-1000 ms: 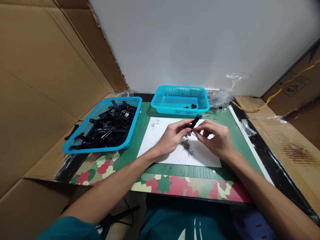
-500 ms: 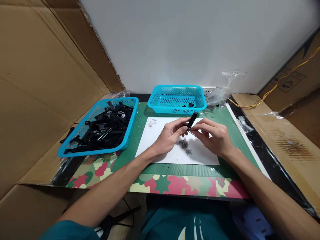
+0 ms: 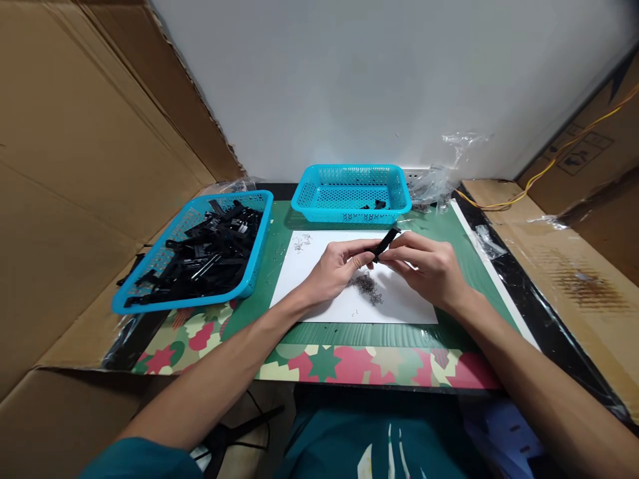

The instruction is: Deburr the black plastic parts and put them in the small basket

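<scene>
Between my hands, above a white sheet of paper [image 3: 289,286], is a narrow black plastic part [image 3: 387,242], tilted up to the right. My left hand [image 3: 335,269] pinches its lower end between thumb and fingers. From the other side my right hand [image 3: 426,263] closes its thumb and fingertips at the same part; anything small between those fingertips is hidden. Below the hands a pile of tiny dark metal pieces [image 3: 367,286] lies on the paper. A smaller scatter of such pieces [image 3: 301,242] lies at the sheet's far left corner.
On the left, a blue basket [image 3: 257,266] is heaped with black plastic parts [image 3: 210,253]. A second blue basket [image 3: 349,216] at the back holds a few black pieces [image 3: 380,204]. Clear plastic bags [image 3: 432,186] lie beside it. Cardboard [image 3: 100,133] walls the left side; yellow wires [image 3: 529,186] run at right.
The black part has tipped further over to the right between my fingers. My right fingers have shifted slightly around it. The whole view has moved a little.
</scene>
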Demonstrator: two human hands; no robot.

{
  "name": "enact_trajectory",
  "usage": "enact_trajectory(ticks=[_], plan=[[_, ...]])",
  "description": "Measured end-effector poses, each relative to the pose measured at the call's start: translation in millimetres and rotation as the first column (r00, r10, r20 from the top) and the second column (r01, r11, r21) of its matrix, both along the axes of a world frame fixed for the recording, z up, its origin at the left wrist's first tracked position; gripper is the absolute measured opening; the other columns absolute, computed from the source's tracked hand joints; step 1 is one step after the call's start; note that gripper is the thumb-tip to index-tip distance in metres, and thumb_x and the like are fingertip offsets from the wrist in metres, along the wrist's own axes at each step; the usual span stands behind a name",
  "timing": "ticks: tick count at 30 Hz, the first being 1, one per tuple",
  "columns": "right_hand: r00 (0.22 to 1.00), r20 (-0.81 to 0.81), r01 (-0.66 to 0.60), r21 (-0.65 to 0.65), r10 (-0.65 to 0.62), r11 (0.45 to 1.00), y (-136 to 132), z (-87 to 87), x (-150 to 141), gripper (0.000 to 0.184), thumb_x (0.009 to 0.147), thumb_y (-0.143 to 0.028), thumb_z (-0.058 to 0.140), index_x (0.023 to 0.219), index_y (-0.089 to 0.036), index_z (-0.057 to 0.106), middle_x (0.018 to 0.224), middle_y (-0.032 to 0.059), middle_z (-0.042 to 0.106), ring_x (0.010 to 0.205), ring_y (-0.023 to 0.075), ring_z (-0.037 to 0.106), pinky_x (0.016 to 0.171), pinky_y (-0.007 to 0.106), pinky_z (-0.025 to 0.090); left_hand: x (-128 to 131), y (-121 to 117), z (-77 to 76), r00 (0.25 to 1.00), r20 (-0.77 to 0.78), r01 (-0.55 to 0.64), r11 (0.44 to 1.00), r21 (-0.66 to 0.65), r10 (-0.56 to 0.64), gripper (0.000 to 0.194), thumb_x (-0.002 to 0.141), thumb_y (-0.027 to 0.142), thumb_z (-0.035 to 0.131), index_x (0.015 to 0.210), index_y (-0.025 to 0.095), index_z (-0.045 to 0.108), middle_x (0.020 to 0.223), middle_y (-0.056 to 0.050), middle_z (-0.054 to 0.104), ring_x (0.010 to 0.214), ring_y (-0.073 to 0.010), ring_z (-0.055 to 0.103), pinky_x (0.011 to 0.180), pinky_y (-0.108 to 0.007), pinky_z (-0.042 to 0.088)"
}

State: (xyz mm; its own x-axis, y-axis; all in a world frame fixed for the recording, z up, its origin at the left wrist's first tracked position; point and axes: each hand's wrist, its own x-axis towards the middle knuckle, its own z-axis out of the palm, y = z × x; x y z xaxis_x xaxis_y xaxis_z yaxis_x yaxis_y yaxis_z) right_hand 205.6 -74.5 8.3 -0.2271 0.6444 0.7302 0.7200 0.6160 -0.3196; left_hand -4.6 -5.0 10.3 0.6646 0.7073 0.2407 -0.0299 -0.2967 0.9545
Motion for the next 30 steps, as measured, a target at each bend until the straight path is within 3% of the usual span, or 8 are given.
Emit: enact_trajectory(ticks=[4,8,13,16,20,23,26,30], plan=[[0.996,-0.092,-0.002,-0.112,-0.009,0.994,-1.6,2.5,-3.0,0.013,0.100,-0.025,0.069,0.093,-0.025,0.081,0.092,0.0042,0.078,0.076,0.0161,0.072,0.066,0.029,0.053,-0.5,-0.3,0.5,0.999,-0.029,-0.035,0.998,0.048,0.036,0.044,0.099,0.049,0.069,0.129,0.018,0.077,0.113,-0.013,0.078,0.087,-0.0199,0.069,0.078,-0.034,0.056],[0.984,-0.178,-0.014,-0.151,-0.013,0.988,-3.2,8.0,-4.5,0.010,0.098,-0.031,0.073,0.097,-0.025,0.081,0.092,0.0052,0.074,0.075,0.0168,0.068,0.066,0.031,0.053,0.8,-2.0,-0.6,1.000,-0.022,-0.014,0.999,0.046,0.015,0.050,0.103,0.055,0.059,0.125,0.015,0.078,0.085,-0.008,0.072,0.074,-0.0164,0.061,0.069,-0.031,0.050],[0.983,-0.180,-0.055,-0.085,0.039,0.995,-3.2,10.4,-2.7,0.008,0.098,-0.027,0.073,0.100,-0.024,0.080,0.090,0.0050,0.072,0.073,0.0160,0.067,0.064,0.030,0.052,5.3,-5.1,-4.3,0.999,0.038,0.039,0.993,-0.108,-0.035,0.058,0.103,0.064,0.052,0.117,0.013,0.078,0.074,-0.004,0.062,0.067,-0.0141,0.056,0.065,-0.030,0.046],[0.986,-0.164,-0.031,-0.022,0.027,0.999,-2.3,7.8,-1.1,0.010,0.099,-0.024,0.071,0.097,-0.025,0.080,0.088,0.0047,0.071,0.074,0.0159,0.067,0.063,0.029,0.051,5.7,-4.6,-4.1,0.997,0.032,0.080,0.989,-0.124,-0.076,0.060,0.105,0.064,0.049,0.118,0.013,0.077,0.073,-0.004,0.062,0.067,-0.0146,0.056,0.065,-0.031,0.046],[0.995,-0.079,0.058,-0.044,-0.061,0.997,0.3,2.5,3.3,0.014,0.101,-0.026,0.068,0.095,-0.025,0.080,0.088,0.0044,0.071,0.072,0.0154,0.065,0.063,0.030,0.049,1.3,-1.8,1.1,0.998,-0.051,-0.025,0.994,0.108,0.031,0.049,0.108,0.055,0.049,0.124,0.018,0.075,0.100,-0.010,0.072,0.087,-0.0190,0.063,0.081,-0.034,0.051],[0.991,-0.033,0.123,-0.108,-0.127,0.987,3.4,-2.0,5.9,0.014,0.100,-0.028,0.069,0.093,-0.025,0.080,0.090,0.0044,0.072,0.069,0.0152,0.063,0.061,0.030,0.046,-2.8,0.5,3.2,0.982,-0.096,-0.119,0.925,0.362,0.164,0.040,0.101,0.047,0.066,0.131,0.021,0.069,0.119,-0.010,0.072,0.102,-0.0217,0.064,0.090,-0.036,0.052],[0.990,-0.011,0.136,-0.153,-0.140,0.979,6.2,-6.3,4.2,0.014,0.101,-0.028,0.068,0.093,-0.024,0.079,0.091,0.0041,0.073,0.070,0.0159,0.064,0.062,0.030,0.044,-4.2,2.1,0.6,0.971,-0.095,-0.135,0.836,0.532,0.218,0.035,0.092,0.037,0.079,0.121,0.019,0.071,0.114,-0.009,0.075,0.101,-0.0223,0.066,0.090,-0.037,0.053],[0.992,0.011,0.127,-0.176,-0.127,0.976,7.0,-5.3,1.7,0.013,0.101,-0.028,0.065,0.099,-0.025,0.078,0.091,0.0039,0.073,0.067,0.0152,0.062,0.062,0.030,0.044,-3.8,4.9,-5.9,0.962,-0.065,-0.168,0.764,0.623,0.265,0.013,0.096,0.026,0.075,0.106,0.018,0.074,0.103,-0.008,0.079,0.098,-0.0224,0.071,0.090,-0.039,0.055]])
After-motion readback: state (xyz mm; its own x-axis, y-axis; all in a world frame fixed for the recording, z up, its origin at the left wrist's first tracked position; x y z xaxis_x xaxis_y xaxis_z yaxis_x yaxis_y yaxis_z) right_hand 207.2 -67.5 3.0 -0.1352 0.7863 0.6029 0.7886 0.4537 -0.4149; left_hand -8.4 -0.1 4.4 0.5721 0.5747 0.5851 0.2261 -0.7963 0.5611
